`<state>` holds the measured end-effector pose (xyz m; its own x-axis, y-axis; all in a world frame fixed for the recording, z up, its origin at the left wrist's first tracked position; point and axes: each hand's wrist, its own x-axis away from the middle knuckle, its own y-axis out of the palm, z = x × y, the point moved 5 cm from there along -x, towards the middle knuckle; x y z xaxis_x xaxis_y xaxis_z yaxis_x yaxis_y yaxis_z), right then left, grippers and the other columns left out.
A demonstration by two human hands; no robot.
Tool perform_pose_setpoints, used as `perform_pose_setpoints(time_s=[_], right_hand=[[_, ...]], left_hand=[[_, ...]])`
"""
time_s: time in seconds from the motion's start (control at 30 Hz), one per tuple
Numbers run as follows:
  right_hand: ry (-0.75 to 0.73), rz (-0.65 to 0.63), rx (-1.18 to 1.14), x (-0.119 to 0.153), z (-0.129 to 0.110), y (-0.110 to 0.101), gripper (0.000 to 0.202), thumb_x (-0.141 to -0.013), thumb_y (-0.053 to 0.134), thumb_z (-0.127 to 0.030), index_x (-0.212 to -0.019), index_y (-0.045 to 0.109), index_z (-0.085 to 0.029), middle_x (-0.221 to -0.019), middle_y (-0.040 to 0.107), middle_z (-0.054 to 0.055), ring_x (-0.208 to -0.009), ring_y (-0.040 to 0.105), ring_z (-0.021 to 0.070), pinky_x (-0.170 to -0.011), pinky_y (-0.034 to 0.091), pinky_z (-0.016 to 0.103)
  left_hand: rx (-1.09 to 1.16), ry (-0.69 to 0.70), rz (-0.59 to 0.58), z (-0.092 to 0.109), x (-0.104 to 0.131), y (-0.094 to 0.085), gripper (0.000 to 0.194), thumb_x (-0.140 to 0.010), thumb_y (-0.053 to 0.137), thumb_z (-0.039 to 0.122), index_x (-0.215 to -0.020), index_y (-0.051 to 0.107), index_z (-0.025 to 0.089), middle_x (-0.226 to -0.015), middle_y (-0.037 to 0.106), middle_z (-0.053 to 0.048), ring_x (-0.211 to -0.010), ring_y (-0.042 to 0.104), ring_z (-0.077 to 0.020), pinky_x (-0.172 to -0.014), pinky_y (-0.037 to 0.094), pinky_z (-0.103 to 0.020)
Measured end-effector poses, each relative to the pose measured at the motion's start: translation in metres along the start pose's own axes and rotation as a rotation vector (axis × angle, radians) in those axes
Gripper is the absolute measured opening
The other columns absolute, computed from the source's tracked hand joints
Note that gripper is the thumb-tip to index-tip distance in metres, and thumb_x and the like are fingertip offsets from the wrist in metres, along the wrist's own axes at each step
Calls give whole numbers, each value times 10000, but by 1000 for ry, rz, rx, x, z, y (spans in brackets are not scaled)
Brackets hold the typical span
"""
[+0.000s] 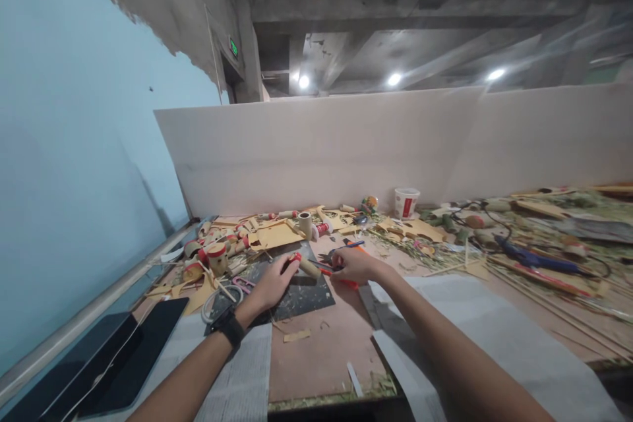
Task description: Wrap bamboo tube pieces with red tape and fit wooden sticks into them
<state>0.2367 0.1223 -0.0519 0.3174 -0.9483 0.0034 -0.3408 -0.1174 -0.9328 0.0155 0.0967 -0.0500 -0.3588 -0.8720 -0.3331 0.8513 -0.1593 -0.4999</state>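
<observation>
My left hand (278, 279), with a dark watch on the wrist, is closed on a small tan tube (309, 267) with a red end, held over a dark speckled mat (306, 298). To its right, my right hand (353, 265) has its fingers closed around a tool whose thin dark tip (319, 266) points at the tube. Orange-red pieces and a blue pen-like item lie around the right fingers. Just behind stand an upright hollow tube (305, 225) and a spool of red thread (321, 230).
Red-ended tubes (217, 257) pile up at the left behind a black tablet-like slab (143, 349). A paper cup (406, 203) stands by the white partition (316, 158). White paper (465, 330) covers the right front, and a blue-handled tool (539, 257) lies farther right among green shavings.
</observation>
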Motion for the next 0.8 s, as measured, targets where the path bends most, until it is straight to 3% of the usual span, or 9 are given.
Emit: perform_pose_setpoints(time_s=[0.17,0.37,0.47,0.57,0.67,0.8], right_hand=[[-13,43,50,-2,-2,0,215,-737,731,-371,-838,687,-187,-817,701,59,-705,600,186,-556,318,241],[-31,71,86,2,-13,5,168,-767,659,-313,-681,674,-169,-711,698,86,-656,600,195,-567,308,265],[-29,100,73,4,-17,8,131,-734,663,-277,-685,657,-156,-759,702,115,-711,611,216,-591,324,272],[-36,159,33,6,-20,2,163,-729,665,-275,-819,655,-140,-895,700,149,-827,613,251,-652,360,282],[-89,222,-38,10,-30,-10,286,-812,612,-310,-1044,607,-144,-1086,668,146,-957,592,252,-736,401,284],[-354,218,-297,19,-62,-13,343,-929,523,-365,-1222,516,-187,-1173,639,93,-999,589,216,-800,439,288]], left_hand=[[125,-22,41,5,0,-6,355,-920,505,525,-897,629,193,-863,665,-23,-835,591,-191,-802,436,-288],[709,-266,104,-15,-7,-2,443,-780,659,572,-973,569,183,-863,667,-33,-757,632,-180,-641,530,-291],[844,-263,172,-20,-10,-5,446,-723,732,525,-937,555,176,-803,663,-19,-712,634,-161,-636,530,-277],[834,-228,160,-19,-11,-8,447,-708,752,519,-906,563,166,-782,648,-11,-707,630,-148,-658,526,-269],[737,-216,100,-13,-7,-5,435,-743,716,552,-901,562,178,-796,616,4,-702,609,-140,-666,533,-280],[529,-177,33,-4,-3,1,403,-814,627,569,-970,577,202,-835,595,-2,-764,585,-163,-649,520,-272]])
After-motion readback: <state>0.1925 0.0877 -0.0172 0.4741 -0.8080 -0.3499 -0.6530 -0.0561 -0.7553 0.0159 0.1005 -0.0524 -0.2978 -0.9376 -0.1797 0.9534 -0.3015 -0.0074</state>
